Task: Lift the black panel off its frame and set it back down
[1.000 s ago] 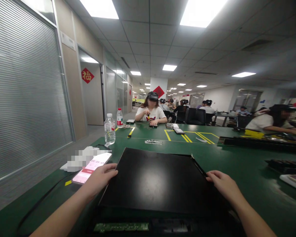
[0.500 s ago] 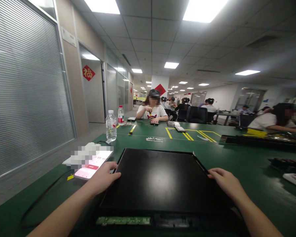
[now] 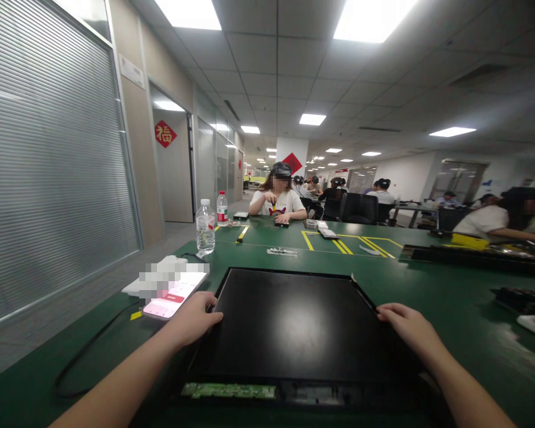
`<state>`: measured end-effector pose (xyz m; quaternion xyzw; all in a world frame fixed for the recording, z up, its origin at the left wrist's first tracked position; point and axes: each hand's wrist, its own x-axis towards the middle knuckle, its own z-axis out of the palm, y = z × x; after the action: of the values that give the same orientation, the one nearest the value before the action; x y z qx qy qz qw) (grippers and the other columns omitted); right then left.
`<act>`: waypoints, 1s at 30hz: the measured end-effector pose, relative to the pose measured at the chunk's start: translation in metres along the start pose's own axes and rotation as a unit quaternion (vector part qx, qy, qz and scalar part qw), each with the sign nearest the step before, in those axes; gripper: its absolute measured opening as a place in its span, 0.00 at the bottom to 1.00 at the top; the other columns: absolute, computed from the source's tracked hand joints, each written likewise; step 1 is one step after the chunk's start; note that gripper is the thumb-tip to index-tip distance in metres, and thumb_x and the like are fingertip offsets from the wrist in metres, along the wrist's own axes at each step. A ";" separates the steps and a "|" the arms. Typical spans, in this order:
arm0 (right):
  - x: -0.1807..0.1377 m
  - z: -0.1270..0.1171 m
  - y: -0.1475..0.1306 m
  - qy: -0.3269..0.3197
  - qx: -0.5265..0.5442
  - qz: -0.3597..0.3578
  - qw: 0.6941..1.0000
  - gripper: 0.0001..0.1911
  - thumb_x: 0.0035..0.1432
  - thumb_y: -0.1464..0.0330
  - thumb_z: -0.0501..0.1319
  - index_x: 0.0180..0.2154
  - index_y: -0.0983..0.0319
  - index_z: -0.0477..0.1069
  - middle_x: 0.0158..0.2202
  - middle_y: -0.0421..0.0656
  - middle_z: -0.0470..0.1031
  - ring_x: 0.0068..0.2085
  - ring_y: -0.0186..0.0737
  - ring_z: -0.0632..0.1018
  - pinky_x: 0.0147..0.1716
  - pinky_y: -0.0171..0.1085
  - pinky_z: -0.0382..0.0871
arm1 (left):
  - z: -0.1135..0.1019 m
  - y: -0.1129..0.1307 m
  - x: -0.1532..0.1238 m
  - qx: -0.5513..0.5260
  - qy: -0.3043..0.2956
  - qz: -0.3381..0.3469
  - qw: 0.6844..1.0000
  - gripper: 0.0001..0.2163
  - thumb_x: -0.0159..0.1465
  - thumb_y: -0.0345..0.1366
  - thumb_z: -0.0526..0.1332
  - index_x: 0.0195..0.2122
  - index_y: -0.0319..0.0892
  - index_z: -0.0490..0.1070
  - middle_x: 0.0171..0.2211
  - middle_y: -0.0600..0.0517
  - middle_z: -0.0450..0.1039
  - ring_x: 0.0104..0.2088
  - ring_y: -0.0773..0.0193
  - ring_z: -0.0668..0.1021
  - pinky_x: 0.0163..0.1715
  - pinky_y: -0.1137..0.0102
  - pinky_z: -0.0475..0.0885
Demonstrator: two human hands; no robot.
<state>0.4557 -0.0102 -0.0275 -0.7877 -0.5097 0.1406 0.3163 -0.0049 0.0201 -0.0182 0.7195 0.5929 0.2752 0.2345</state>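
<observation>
A large flat black panel lies on the green table in front of me. A green circuit strip shows along its near edge. My left hand grips the panel's left edge, fingers curled over it. My right hand rests on the panel's right edge with fingers over the rim. Just left of my left hand lies a phone with a lit pink and white screen.
A water bottle stands at the left, with a second bottle behind it. A black cable loops along the table's left edge. Dark trays lie at the right. Other people sit working at the far end and right.
The view has shifted slightly, so the panel's near edge with the green strip shows more. Both hands keep their hold on the panel's sides.
</observation>
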 end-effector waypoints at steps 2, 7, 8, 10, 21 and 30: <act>0.001 0.000 0.001 -0.004 -0.006 -0.006 1.000 0.16 0.46 0.59 0.54 0.32 0.58 0.75 0.33 0.41 0.78 0.38 0.44 0.75 0.35 0.36 0.63 | 0.000 -0.001 0.000 0.009 0.001 0.001 1.000 0.07 0.48 0.37 0.58 0.24 0.41 0.72 0.27 0.51 0.75 0.32 0.58 0.76 0.31 0.70 0.66; 0.002 0.001 0.002 -0.014 -0.011 -0.005 1.000 0.16 0.46 0.59 0.53 0.32 0.58 0.75 0.32 0.41 0.78 0.38 0.44 0.75 0.36 0.36 0.62 | 0.001 -0.001 0.000 0.029 0.002 0.001 1.000 0.08 0.49 0.38 0.58 0.25 0.41 0.73 0.29 0.50 0.74 0.33 0.57 0.75 0.31 0.69 0.66; 0.002 0.001 0.002 -0.016 -0.010 -0.005 1.000 0.16 0.46 0.59 0.53 0.32 0.58 0.75 0.32 0.41 0.78 0.38 0.44 0.75 0.36 0.36 0.62 | 0.001 -0.001 0.000 0.032 0.000 0.000 0.999 0.08 0.49 0.38 0.58 0.25 0.40 0.73 0.29 0.50 0.74 0.32 0.57 0.75 0.30 0.69 0.66; 0.003 0.001 0.003 -0.016 -0.006 -0.004 1.000 0.16 0.46 0.60 0.53 0.32 0.58 0.75 0.32 0.41 0.78 0.38 0.44 0.75 0.36 0.36 0.62 | 0.002 -0.001 0.000 0.036 -0.002 0.000 0.999 0.08 0.49 0.38 0.57 0.25 0.40 0.73 0.28 0.50 0.74 0.31 0.57 0.75 0.29 0.69 0.65; 0.005 0.002 0.009 -0.021 0.028 -0.002 0.999 0.15 0.45 0.60 0.54 0.32 0.58 0.76 0.32 0.41 0.78 0.37 0.43 0.75 0.34 0.35 0.64 | 0.006 -0.006 0.002 0.048 0.006 0.002 0.999 0.08 0.50 0.39 0.57 0.26 0.41 0.72 0.29 0.50 0.75 0.35 0.56 0.75 0.34 0.68 0.66; -0.003 0.001 -0.002 0.007 -0.017 0.000 1.000 0.14 0.45 0.61 0.54 0.29 0.58 0.76 0.31 0.41 0.78 0.36 0.43 0.76 0.35 0.36 0.63 | 0.011 -0.015 0.006 0.084 0.027 0.000 0.996 0.10 0.49 0.40 0.58 0.29 0.40 0.72 0.42 0.44 0.71 0.45 0.53 0.72 0.43 0.66 0.64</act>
<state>0.4527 -0.0121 -0.0270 -0.7938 -0.5100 0.1266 0.3061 -0.0074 0.0284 -0.0352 0.7292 0.6198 0.2436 0.1575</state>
